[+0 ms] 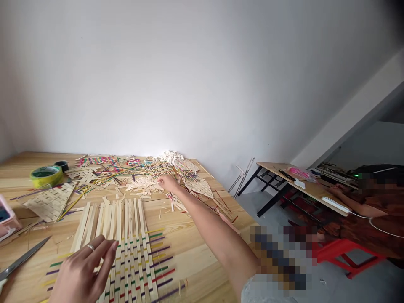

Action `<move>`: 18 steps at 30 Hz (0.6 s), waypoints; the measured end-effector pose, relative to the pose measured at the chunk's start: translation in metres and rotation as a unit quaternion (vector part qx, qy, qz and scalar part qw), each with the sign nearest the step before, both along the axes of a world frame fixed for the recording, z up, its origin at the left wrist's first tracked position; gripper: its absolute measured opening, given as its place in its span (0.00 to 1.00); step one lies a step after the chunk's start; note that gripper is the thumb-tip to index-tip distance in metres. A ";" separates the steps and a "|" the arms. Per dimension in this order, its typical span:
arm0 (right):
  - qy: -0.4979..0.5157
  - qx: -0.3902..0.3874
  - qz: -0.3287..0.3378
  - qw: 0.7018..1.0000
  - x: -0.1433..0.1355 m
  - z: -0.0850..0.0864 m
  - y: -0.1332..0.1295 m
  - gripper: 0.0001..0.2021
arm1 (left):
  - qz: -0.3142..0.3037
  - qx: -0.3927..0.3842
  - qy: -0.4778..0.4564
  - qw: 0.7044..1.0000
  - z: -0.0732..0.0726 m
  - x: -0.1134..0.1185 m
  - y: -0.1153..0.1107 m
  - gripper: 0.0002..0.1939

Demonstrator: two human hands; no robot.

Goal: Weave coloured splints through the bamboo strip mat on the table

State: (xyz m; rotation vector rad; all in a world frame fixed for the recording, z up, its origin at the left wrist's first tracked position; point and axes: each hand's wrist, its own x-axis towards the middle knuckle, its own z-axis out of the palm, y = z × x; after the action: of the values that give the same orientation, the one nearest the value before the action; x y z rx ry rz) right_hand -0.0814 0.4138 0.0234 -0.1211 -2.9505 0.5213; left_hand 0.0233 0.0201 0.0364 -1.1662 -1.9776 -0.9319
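Observation:
Pale flat strips run lengthwise in a partly woven mat (129,252), crossed by thin purple, yellow, green and red strips whose ends stick out at both sides. Over its left part hovers my left hand (83,269), a ring on one finger; its fingers are bent but apart, and nothing shows in them. My right arm stretches across the table to the scrap heap, where my right hand (166,182) has its fingers drawn together at the pale offcuts (145,185). What they pinch, if anything, is too small to name. Just behind it lies a multicoloured woven piece (159,169).
Scissors (23,259) lie at the left near a pink box (8,216). Yellow tape (46,176), a black roll (61,166) and a pale woven piece (52,202) are at the back left. Rightward, a person sits at another table (311,187) by a red stool (347,252).

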 end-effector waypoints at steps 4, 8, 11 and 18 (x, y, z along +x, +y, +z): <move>0.028 0.017 0.023 0.999 -0.022 -0.009 -0.027 0.13 | -0.017 -0.022 -0.024 0.999 0.000 0.006 0.005 0.18; 0.058 0.021 0.043 0.997 -0.038 -0.013 -0.056 0.10 | -0.023 -0.072 -0.054 0.996 -0.009 0.009 0.010 0.18; 0.070 0.017 0.086 0.994 -0.049 -0.012 -0.082 0.11 | -0.022 -0.093 -0.068 0.993 -0.015 0.010 0.013 0.18; 0.062 0.036 0.156 0.985 -0.077 -0.007 -0.144 0.25 | -0.010 -0.120 -0.088 0.989 -0.019 0.013 0.017 0.16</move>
State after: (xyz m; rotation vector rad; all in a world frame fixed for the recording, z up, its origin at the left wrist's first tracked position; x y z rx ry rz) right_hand -0.1582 0.2695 0.0165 0.3729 -2.8733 0.4405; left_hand 0.0366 0.0367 0.0172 -1.2733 -2.2746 -0.8490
